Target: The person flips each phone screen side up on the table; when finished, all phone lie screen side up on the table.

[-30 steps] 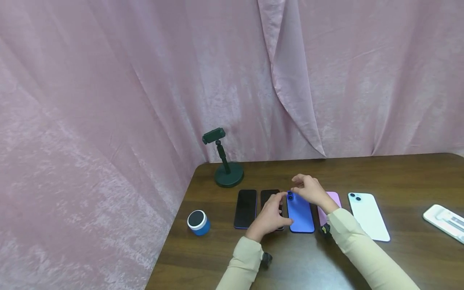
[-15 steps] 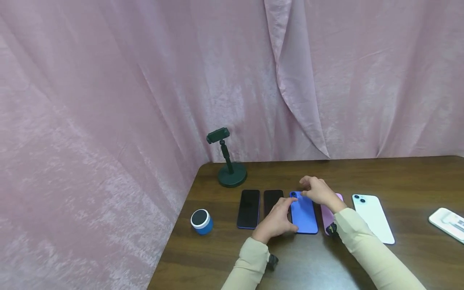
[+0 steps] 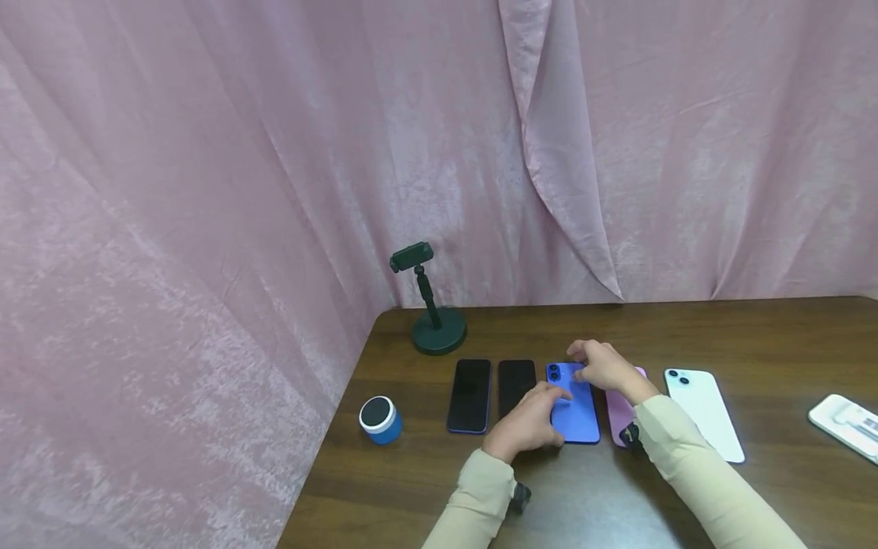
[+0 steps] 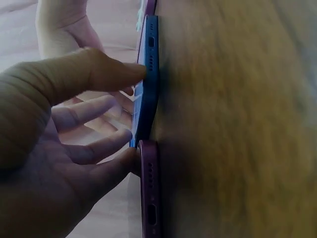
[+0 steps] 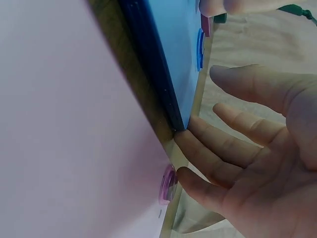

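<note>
A blue phone [image 3: 576, 421] lies back up on the wooden table, its camera lenses at the upper left. My left hand [image 3: 527, 423] is at its lower left; in the left wrist view the thumb touches the bottom edge of the blue phone [image 4: 149, 94] and the other fingers spread along its side. Over the top right part is my right hand [image 3: 605, 367]. In the right wrist view its fingertips touch a corner of the blue phone [image 5: 176, 64], while the thumb stands apart. Beside it lie a black-screened phone [image 3: 514, 381] and a lilac phone [image 3: 620, 418], partly covered by hand and sleeve.
Another black-screened phone [image 3: 469, 396] lies further left, and a pale mint phone [image 3: 706, 415] lies to the right. A blue-and-white jar [image 3: 381, 421] is near the left edge. Behind stands a dark green phone stand [image 3: 439, 332]. A white case or pack [image 3: 847, 425] lies far right.
Both hands have come closer in around the blue phone, the left shifting right and the right slightly lower. The head view has shifted a little. The phones look almost unmoved.
</note>
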A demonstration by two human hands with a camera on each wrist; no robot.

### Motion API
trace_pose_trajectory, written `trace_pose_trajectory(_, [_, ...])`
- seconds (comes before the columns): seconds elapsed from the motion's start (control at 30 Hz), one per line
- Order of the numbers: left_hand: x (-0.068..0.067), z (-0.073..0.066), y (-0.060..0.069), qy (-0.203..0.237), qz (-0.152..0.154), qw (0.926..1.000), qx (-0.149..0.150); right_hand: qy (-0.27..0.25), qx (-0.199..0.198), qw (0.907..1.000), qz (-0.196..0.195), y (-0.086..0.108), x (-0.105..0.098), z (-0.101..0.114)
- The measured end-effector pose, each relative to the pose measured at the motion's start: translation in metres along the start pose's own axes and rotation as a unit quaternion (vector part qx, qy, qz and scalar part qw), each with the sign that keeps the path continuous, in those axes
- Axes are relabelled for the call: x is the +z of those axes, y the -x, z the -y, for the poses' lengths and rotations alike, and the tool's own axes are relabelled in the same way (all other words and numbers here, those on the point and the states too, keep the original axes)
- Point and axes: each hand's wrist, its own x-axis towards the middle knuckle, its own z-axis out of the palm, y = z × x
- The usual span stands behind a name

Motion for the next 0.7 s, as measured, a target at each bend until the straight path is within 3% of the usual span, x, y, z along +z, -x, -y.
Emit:
trace_pose_trajectory(0.27, [0.0032,-0.0006,0.002,-0.042,0.011,0.999,-0.013,0.005,-0.007,1.0,0.005,-0.0014,0.0011,0.0033])
trace_pose_trajectory(0.53, [0.0043,-0.0029,0.0013,-0.026,-0.023,0.9987,-0.037,0.003,-0.015,0.9999,0.002,-0.0035,-0.0003,-0.0006])
trace_pose_trajectory(0.7, [0.0045,-0.0029,0.0012,-0.02,-0.032,0.9987,-0.036,-0.009,-0.009,0.9999,0.008,-0.0051,0.0002,-0.003])
